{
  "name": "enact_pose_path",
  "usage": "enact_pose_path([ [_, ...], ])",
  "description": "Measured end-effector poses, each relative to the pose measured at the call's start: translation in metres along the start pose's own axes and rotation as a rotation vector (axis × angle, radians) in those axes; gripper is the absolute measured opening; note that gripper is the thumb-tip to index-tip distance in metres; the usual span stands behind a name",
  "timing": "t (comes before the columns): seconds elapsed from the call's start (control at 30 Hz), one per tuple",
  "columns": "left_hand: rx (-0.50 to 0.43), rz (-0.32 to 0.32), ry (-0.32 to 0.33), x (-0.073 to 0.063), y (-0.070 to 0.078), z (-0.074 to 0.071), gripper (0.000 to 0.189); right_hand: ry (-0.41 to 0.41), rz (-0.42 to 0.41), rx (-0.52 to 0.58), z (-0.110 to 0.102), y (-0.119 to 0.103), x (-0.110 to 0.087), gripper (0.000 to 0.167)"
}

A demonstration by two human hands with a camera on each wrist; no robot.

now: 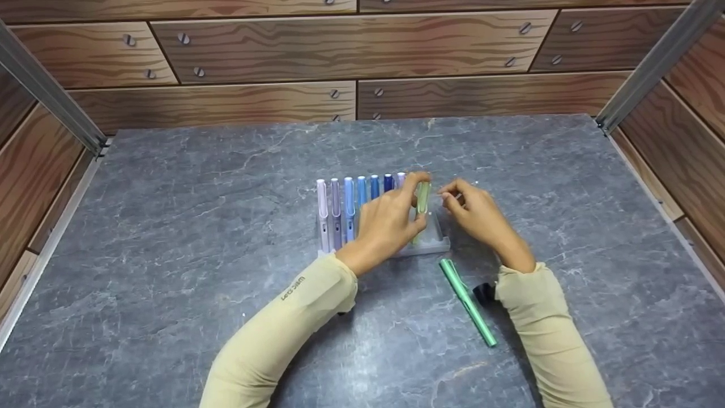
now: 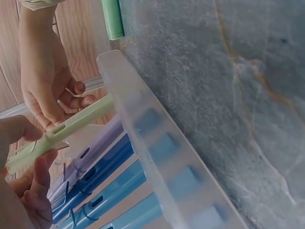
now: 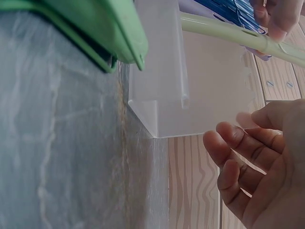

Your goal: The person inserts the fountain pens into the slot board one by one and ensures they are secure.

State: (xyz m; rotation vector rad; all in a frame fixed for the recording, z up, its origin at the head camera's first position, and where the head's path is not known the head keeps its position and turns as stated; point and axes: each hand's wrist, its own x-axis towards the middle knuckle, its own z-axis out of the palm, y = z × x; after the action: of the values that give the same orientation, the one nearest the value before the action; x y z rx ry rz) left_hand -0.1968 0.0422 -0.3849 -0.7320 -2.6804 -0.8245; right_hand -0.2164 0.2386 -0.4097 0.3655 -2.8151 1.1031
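My left hand (image 1: 391,221) pinches a pale green pen (image 1: 423,197) by its upper part, between thumb and fingers. The pen's lower end meets the ledge of a frosted clear pen stand (image 2: 138,109), at the right end of a row. Beside it stand a lilac pen (image 2: 102,140), a dark blue pen (image 2: 107,161) and several other blue and purple pens. At the stand's right edge is my right hand (image 1: 478,215), fingers loosely bent; one fingertip shows blurred through the frosted panel (image 3: 205,95). Nothing is visibly held there.
A brighter green pen (image 1: 467,303) lies slantwise on the grey marbled table (image 1: 170,226), in front of the stand and left of my right sleeve. Wood-patterned panels (image 1: 351,51) enclose the back and sides, with metal posts (image 1: 651,68) at the corners.
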Motion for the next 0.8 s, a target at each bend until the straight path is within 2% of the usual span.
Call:
enact_pose_path([
  [0.6, 0.046, -0.016, -0.037, -0.0012, -0.0011, 0.0041, 0.058, -0.017, 0.008, -0.013, -0.0015, -0.0007, -0.0005, 0.023],
  [0.8, 0.104, -0.008, -0.040, -0.0003, -0.0010, 0.0031, 0.058, -0.003, 0.004, -0.012, -0.0015, -0.0004, -0.0004, 0.022],
])
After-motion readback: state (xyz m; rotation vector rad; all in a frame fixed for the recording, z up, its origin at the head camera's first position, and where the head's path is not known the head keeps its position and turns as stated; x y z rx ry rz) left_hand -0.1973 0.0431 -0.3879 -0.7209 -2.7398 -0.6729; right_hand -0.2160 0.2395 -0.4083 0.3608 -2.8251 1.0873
